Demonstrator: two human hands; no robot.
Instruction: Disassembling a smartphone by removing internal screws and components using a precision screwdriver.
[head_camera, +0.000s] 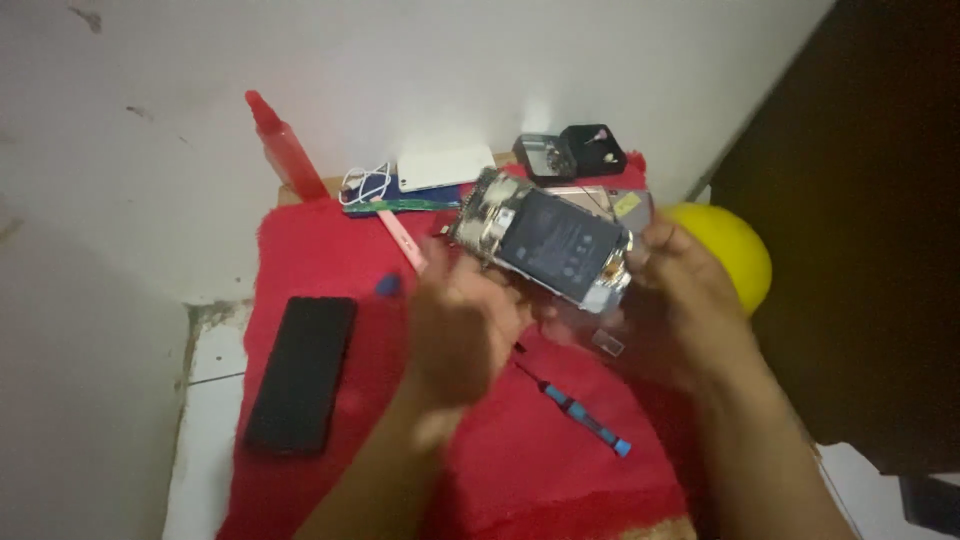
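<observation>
Currently, item one: an opened smartphone, back cover off, battery and gilt circuit parts showing, is being held tilted above the red cloth between both hands, probably angled so the exposed insides are facing the wearer.

Left hand: blurred, sitting just under the phone's near-left edge. Its grip is too smeared to read; whether the fingers are closing on the frame or only steadying it cannot be told.

Right hand: fingers are curling round the phone's right end, clamping it, which is carrying most of the weight.

Items lying on the cloth covering the tabletop:
- black phone or screen panel, lying flat at the left, well apart from the hands.
- blue-handled precision screwdriver, lying near the wearer, just below the hands, within easy reach.
- pink prying tool and a small blue pick, beside the left hand.
- small clear square piece, under the phone; its kind is unclear.

Items at the far edge, against the white wall:
- red squeeze bottle, leaning.
- white slab-shaped device with a coiled white cable.
- two small black open boxes, contents too small to identify.
- yellow rounded object, partly hidden behind the right hand.

Both forearms are being cut off by the lower frame edge.
</observation>
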